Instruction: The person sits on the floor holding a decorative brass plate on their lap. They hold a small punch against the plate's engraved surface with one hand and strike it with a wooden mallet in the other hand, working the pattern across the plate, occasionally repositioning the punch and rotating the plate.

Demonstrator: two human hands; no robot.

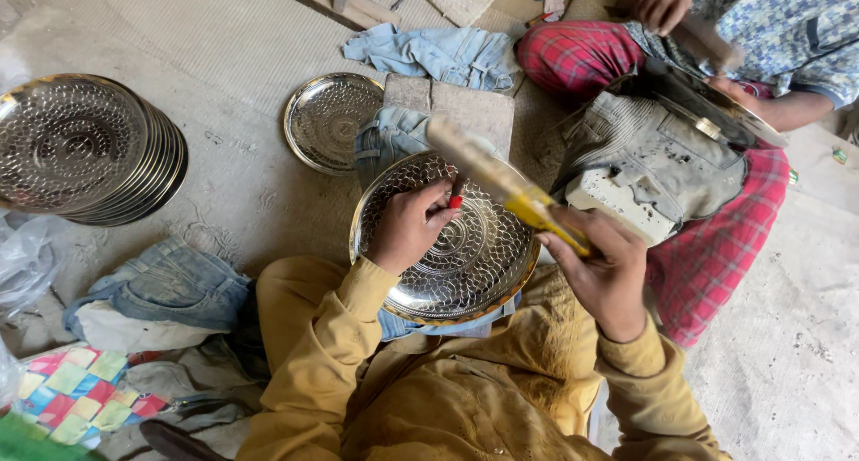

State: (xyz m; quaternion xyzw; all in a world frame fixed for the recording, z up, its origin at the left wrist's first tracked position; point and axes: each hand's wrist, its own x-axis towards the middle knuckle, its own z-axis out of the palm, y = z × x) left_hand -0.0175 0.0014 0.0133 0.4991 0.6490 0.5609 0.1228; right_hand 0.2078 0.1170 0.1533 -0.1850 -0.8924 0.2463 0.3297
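Left fingers: the left hand (410, 227) is pinched shut around a small punch with a red tip (455, 201), held upright with its point on the patterned metal plate (445, 239).
Right fingers: the right hand (601, 269) is wrapped tight around the yellow handle of a hammer (501, 186); the handle runs toward 10 o'clock, its blurred head above the plate's upper rim.
Plate: round, shiny, brass-rimmed, covered in a scale-like dimpled pattern with concentric rings at the centre; it lies in the person's lap on denim cloth, at the middle of the view between both hands.
Sleeves: mustard-yellow, reaching in from 6 o'clock.
Block: a grey padded block (449, 109) draped with denim, touching the plate's rim at 12 o'clock.
Single plate: a second patterned plate (329, 121) on the floor at 11 o'clock of the worked one, just beside the block.
Stack: a pile of like plates (85, 148) at 9 o'clock, well apart.
Co-worker: a person in red checked cloth (716, 246) at 2 o'clock, hands on another plate (716, 108).
Floor: dusty grey matting (233, 184), with folded jeans and a bright patchwork cloth at 8 o'clock.
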